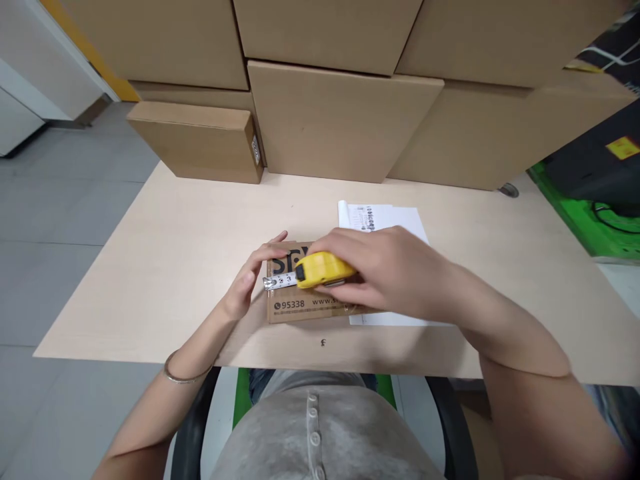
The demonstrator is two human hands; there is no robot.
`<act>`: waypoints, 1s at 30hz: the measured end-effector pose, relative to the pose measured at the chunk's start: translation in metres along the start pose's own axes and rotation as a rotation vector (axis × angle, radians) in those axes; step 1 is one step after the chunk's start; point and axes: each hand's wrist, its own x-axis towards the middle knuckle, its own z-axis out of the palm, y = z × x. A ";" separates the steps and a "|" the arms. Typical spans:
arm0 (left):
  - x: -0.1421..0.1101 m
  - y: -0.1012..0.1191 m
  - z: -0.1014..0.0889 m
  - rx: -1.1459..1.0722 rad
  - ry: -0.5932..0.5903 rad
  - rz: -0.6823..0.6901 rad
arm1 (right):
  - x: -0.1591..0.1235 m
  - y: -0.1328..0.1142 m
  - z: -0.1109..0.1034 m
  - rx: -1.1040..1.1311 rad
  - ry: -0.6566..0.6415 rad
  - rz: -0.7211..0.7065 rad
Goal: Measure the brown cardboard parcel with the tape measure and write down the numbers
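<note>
A small flat cardboard parcel (300, 307) with black print lies on the pale wooden table (175, 267). My right hand (385, 270) grips a yellow tape measure (323, 269) held over the parcel's top. A short length of white tape (281, 281) sticks out to the left, its metal hook at the parcel's left edge. My left hand (253, 277) rests against that left edge, fingers curved and pressed together by the tape's hook. A bangle sits on my left wrist.
White printed paper (395, 220) lies under and behind the parcel. Large cardboard boxes (340, 120) are stacked along the table's far edge, with a smaller flat box (200, 140) at the left. A green and black machine (605, 193) stands at the right. Grey floor lies left.
</note>
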 end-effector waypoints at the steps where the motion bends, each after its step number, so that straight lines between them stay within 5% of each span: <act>1: -0.002 0.002 -0.003 0.032 -0.025 0.011 | 0.006 -0.007 0.006 -0.009 0.003 -0.062; 6: -0.015 0.021 -0.020 0.317 -0.115 0.144 | 0.005 -0.020 0.022 0.018 0.103 -0.226; 13: -0.032 0.047 -0.009 0.765 -0.064 0.435 | -0.026 0.030 0.008 0.310 0.406 0.298; 18: -0.029 0.057 0.018 0.746 -0.175 0.558 | -0.021 0.060 0.015 0.425 0.375 0.377; 20: -0.026 0.053 0.016 0.682 -0.131 0.530 | -0.018 0.061 0.017 0.440 0.378 0.364; 24: 0.001 0.025 -0.004 0.495 0.207 0.330 | -0.008 0.056 0.011 0.433 0.401 0.298; 30: 0.063 -0.020 -0.008 0.030 0.145 -0.129 | 0.031 0.045 0.000 0.288 0.362 0.114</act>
